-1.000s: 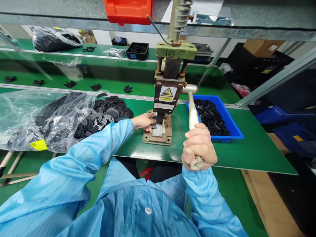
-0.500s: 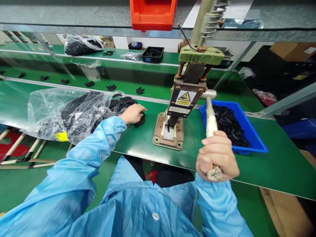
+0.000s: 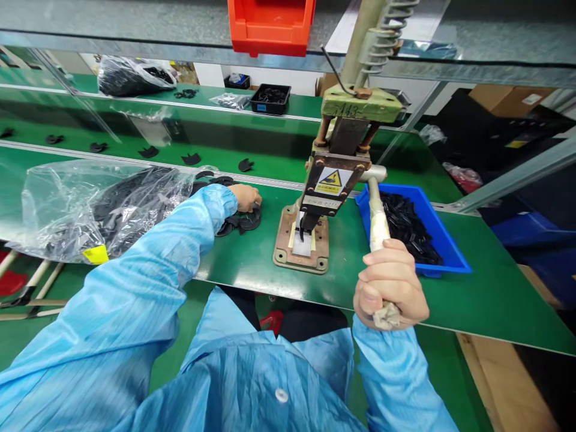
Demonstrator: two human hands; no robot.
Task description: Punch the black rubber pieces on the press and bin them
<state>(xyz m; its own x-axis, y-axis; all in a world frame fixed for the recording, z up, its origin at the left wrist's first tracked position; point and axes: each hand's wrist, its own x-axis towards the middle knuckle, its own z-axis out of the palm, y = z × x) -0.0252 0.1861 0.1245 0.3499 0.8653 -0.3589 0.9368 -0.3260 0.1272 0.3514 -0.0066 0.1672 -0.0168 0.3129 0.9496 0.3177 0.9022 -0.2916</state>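
Note:
My right hand [image 3: 392, 283] is closed round the wrapped lever handle [image 3: 377, 210] of a green hand press [image 3: 330, 174]. Under the press head, a small black part [image 3: 302, 228] shows above a pale block [image 3: 302, 243] on the base plate [image 3: 281, 255]. At the right end of a pile of flat, curved black pieces [image 3: 231, 225], my left hand [image 3: 246, 197] reaches down with its fingers curled in. The fingertips are hidden, so what they pinch cannot be made out. Part of the pile lies in a clear plastic bag [image 3: 49, 192].
A blue bin [image 3: 450, 255] of black parts stands right of the press. Single black pieces [image 3: 191, 159] lie in a row on the green strip behind. An orange bin [image 3: 272, 30] hangs overhead. A black tray [image 3: 270, 108] and a filled bag [image 3: 130, 78] sit farther back.
My left hand has curled its fingers down into the black pieces, and some at the near edge have shifted. My right hand keeps its hold on the lever. The view has shifted slightly.

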